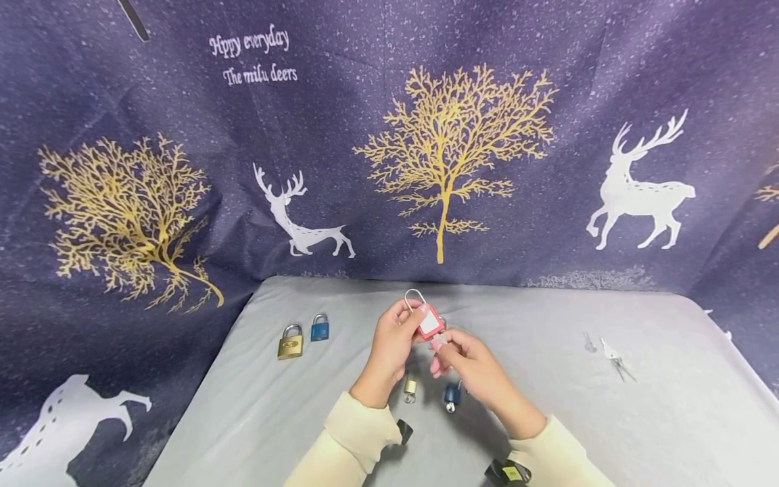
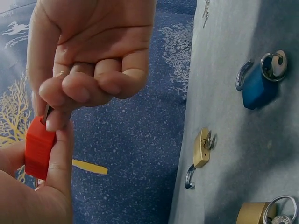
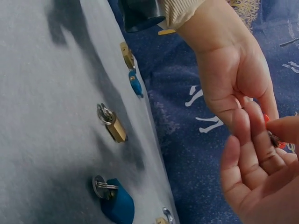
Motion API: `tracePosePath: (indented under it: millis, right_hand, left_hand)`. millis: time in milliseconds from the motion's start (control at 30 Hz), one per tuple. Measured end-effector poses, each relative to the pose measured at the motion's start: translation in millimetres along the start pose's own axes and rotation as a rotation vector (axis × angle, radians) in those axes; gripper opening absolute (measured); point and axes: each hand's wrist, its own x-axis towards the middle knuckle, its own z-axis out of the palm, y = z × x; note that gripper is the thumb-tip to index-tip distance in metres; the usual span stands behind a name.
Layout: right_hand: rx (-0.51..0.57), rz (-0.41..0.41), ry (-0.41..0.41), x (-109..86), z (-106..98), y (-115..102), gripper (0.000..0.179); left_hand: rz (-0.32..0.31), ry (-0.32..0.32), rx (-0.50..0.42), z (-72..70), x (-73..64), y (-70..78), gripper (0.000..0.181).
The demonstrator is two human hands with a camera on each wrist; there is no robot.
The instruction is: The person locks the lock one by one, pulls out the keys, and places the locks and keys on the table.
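My left hand [image 1: 389,341] holds a red padlock [image 1: 430,323] with a white label, its thumb across the front. The padlock's shackle loop points up and to the left in the head view. With its thumb and fingers, my right hand [image 1: 471,362] pinches a key [image 2: 47,113] at the padlock's bottom; the fingers hide most of it. Below the hands on the grey cloth are a small brass padlock [image 1: 410,386] and a dark blue padlock [image 1: 452,393], each with keys at its keyhole end.
Farther left lie a larger brass padlock [image 1: 290,345] and a blue padlock [image 1: 319,329]. Loose keys [image 1: 616,358] lie on the right side of the grey cloth [image 1: 681,406]. Behind it hangs a dark blue curtain [image 1: 377,40] printed with trees and deer.
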Motion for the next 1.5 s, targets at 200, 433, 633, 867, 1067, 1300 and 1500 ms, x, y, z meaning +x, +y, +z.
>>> tracePosePath:
  millis: [200, 433, 633, 867, 1067, 1300, 1500]
  right_hand:
    - [0.006, 0.016, 0.025, -1.9, 2, -1, 0.021]
    - [0.022, 0.013, 0.047, -2.7, 3, -1, 0.022]
    - [0.052, 0.012, 0.06, -3.1, 5, 2, 0.023]
    - [0.056, -0.021, 0.069, -3.7, 6, 5, 0.025]
    - [0.089, -0.03, 0.054, -3.2, 6, 7, 0.032]
    - [0.115, -0.031, 0.004, -2.1, 7, 8, 0.031]
    - [0.094, -0.043, -0.002, 0.4, 5, 7, 0.027]
  left_hand:
    - [0.007, 0.004, 0.007, 0.4, -0.9, 0.8, 0.021]
    - [0.009, 0.012, 0.004, 1.3, -1.0, 2.1, 0.022]
    - [0.016, 0.013, -0.006, 0.7, -1.3, 2.2, 0.022]
    - [0.036, 0.031, -0.03, -3.4, 1.3, 1.3, 0.017]
    - [0.039, 0.054, -0.023, -5.5, 2.6, 2.4, 0.018]
    - [0.043, 0.106, -0.034, -9.9, 8.0, 2.2, 0.018]
    - [0.065, 0.124, -0.064, -14.4, 10.9, 5.1, 0.02]
